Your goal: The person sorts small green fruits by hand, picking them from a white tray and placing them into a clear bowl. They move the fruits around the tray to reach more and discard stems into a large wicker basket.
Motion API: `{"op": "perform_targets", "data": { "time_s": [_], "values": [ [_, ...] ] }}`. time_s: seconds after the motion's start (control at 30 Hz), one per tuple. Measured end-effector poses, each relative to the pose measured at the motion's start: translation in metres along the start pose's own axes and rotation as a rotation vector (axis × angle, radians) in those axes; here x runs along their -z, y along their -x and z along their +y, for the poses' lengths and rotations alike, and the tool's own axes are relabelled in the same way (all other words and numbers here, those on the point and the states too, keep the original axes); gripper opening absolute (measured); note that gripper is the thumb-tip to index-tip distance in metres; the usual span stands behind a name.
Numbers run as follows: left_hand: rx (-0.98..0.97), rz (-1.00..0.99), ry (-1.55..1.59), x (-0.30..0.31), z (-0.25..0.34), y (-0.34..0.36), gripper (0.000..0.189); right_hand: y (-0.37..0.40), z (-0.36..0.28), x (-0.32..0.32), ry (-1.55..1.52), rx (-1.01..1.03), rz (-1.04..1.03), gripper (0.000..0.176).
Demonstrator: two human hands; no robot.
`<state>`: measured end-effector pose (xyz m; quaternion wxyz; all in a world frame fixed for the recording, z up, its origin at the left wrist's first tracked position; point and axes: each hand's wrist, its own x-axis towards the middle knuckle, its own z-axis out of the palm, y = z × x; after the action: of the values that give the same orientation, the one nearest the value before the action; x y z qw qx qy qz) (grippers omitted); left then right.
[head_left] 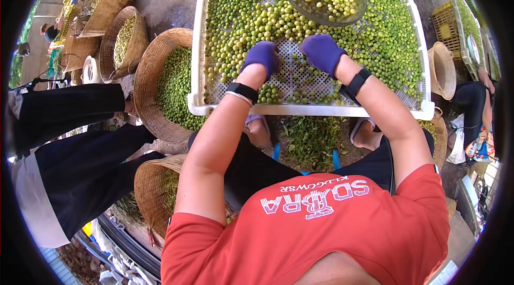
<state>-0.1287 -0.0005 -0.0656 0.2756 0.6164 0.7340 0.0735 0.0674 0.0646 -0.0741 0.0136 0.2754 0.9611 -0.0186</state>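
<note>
Both my hands wear purple gloves over a white perforated tray (289,110) spread with small round green fruits (233,14). My left hand (262,57) is at the near middle of the tray, its fingers curled at the edge of the fruits. Just to its right, my right hand (323,53) is curled too, knuckles up. Whatever the fingers hold, if anything, is hidden. Between the hands a patch of bare tray mesh shows. A green see-through bowl (300,4) with paler yellowish fruits rests on the fruits beyond my right hand.
Woven baskets (144,87) stand left of the tray, one full of green fruits. Another basket (147,188) is near my left elbow. A person in dark trousers (80,145) stands at the left; another sits at the far right near a pale basket (442,70).
</note>
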Motion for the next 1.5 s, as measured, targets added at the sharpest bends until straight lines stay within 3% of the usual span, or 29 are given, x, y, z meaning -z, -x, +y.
{"op": "perform_targets", "data": {
  "time_s": [0.03,0.07,0.13,0.17,0.2,0.23,0.3,0.37,0.4,0.5,0.53,0.63,0.77,0.8,0.87,0.93,0.97,1.0,1.03,1.17,1.3,1.33,1.43,1.5],
  "values": [
    [0.058,-0.014,0.157,0.006,0.0,0.0,0.029,0.002,0.003,0.001,-0.047,-0.002,0.016,0.011],
    [0.064,-0.071,0.51,0.0,-0.015,-0.011,0.031,0.005,0.006,0.002,-0.096,-0.004,0.032,0.011],
    [-0.173,-0.141,1.095,-0.002,-0.036,-0.021,0.019,0.004,0.007,0.006,-0.149,-0.028,0.029,0.012],
    [-0.135,-0.245,1.371,0.004,-0.042,-0.023,0.015,0.003,0.006,0.011,-0.153,-0.051,0.012,0.012],
    [-0.069,-0.347,1.642,0.01,-0.048,-0.026,0.012,0.0,0.004,0.014,-0.158,-0.074,-0.006,0.013],
    [0.274,-0.52,2.046,0.037,-0.032,-0.014,0.01,-0.005,0.0,0.014,-0.201,-0.049,0.055,0.012],
    [0.198,-0.472,2.08,0.042,-0.04,-0.014,0.012,-0.012,-0.009,0.014,-0.29,-0.005,0.174,0.011],
    [0.123,-0.428,2.067,0.05,-0.046,-0.018,0.014,-0.018,-0.017,0.002,-0.264,0.054,0.115,0.015],
    [0.293,-0.266,2.004,0.051,-0.048,-0.017,0.019,-0.02,-0.021,-0.003,-0.227,0.055,0.067,0.014],
    [0.311,-0.374,2.041,0.046,-0.064,-0.021,0.027,-0.022,-0.022,-0.013,-0.178,0.071,0.056,0.011],
    [0.272,-0.495,2.038,0.048,-0.062,-0.022,0.037,-0.021,-0.02,-0.014,-0.198,0.062,0.059,0.011],
    [0.419,-0.342,2.051,0.045,-0.049,-0.015,0.041,-0.019,-0.02,-0.015,-0.19,0.02,0.01,0.012],
    [0.391,-0.212,1.888,0.045,-0.034,-0.007,0.025,-0.015,-0.006,0.013,-0.289,0.028,0.056,0.015],
    [0.366,-0.29,1.863,0.043,-0.039,-0.01,0.019,-0.015,0.002,0.03,-0.311,-0.019,0.114,0.017],
    [0.302,-0.221,1.455,0.037,-0.043,-0.012,0.017,-0.022,0.02,0.06,-0.299,-0.233,0.194,0.025],
    [0.222,-0.151,1.048,0.037,-0.041,-0.014,0.016,-0.021,0.025,0.083,-0.068,-0.303,0.512,0.026],
    [0.226,-0.053,1.017,0.032,-0.028,-0.011,0.023,-0.02,0.026,0.088,0.051,-0.334,0.67,0.027],
    [0.186,-0.018,0.716,0.026,-0.026,-0.014,0.023,-0.028,0.032,0.077,-0.051,-0.235,0.643,0.013],
    [0.147,0.019,0.416,0.02,-0.026,-0.017,0.024,-0.03,0.026,0.063,-0.064,-0.177,0.564,0.01],
    [-0.056,0.07,-0.025,0.009,-0.012,-0.008,0.026,-0.042,-0.006,0.002,-0.101,-0.027,0.272,0.009],
    [-0.049,0.052,-0.304,-0.01,-0.014,-0.018,0.021,-0.044,-0.018,-0.024,0.095,-0.077,0.168,0.014],
    [-0.083,0.092,-0.248,-0.012,-0.015,-0.014,0.02,-0.044,-0.017,-0.026,0.092,-0.098,0.15,0.014],
    [-0.059,0.048,-0.195,-0.011,-0.019,-0.017,0.02,-0.033,-0.007,-0.027,-0.171,-0.07,0.235,0.013],
    [-0.044,0.049,-0.191,-0.012,-0.018,-0.015,0.021,-0.026,-0.003,-0.024,-0.246,-0.082,0.174,0.01]
  ]
}}
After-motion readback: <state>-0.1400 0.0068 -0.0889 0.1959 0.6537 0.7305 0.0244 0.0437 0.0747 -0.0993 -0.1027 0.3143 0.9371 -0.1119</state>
